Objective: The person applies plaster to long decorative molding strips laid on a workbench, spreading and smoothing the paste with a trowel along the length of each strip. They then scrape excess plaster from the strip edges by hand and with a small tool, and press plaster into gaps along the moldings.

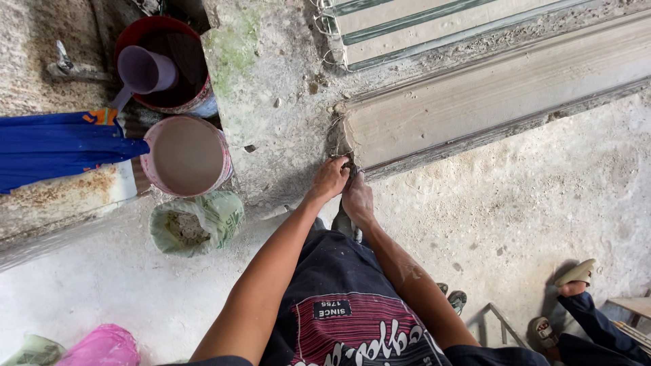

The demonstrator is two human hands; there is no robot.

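We press both hands together at the near end of the cement sill (488,102) — left hand (330,177) curled, right hand (357,198) closed around a dark tool (348,165) we cannot identify, at the corner where the edge needs shaping. The bucket (186,156) and sack (196,222) sit left of the sill, within reach.

An open green sack (196,224) of grey powder slumps on the floor at nine o'clock; a pink bag (102,346) and a pale green bag (34,351) lie at seven.
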